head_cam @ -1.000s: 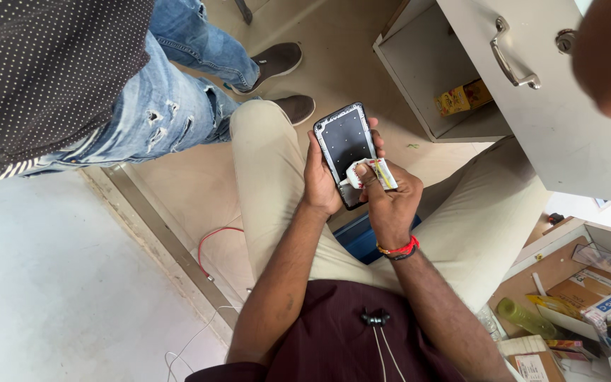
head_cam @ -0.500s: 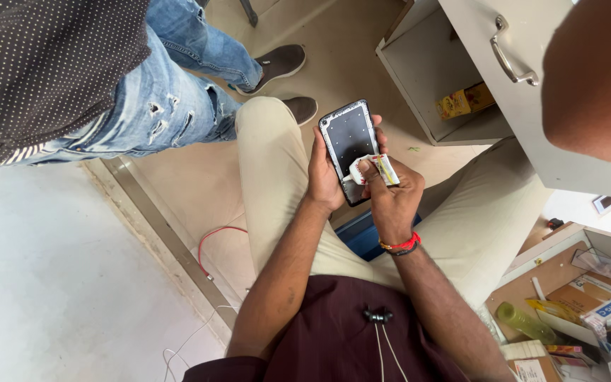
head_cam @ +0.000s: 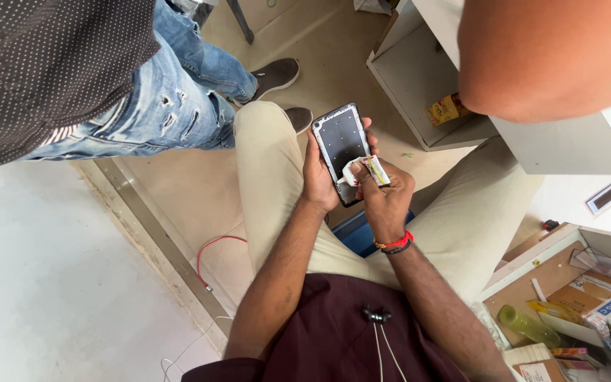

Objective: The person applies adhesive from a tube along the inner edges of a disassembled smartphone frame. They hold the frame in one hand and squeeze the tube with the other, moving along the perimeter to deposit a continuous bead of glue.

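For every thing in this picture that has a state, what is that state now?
phone: held flat in the left hand, dark face up, small white dots on it.
small tube: pinched in the right hand, tip on the phone's lower part.
white cabinet: open, a yellow packet inside.
cardboard box: open, full of packages.
red wire: lying loose on the floor.

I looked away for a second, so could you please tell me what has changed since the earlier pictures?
Little has changed. The blurred orange shape at the top right has grown, now covering more of the white cabinet. The left hand still holds the phone, and the right hand still presses the small tube to it.
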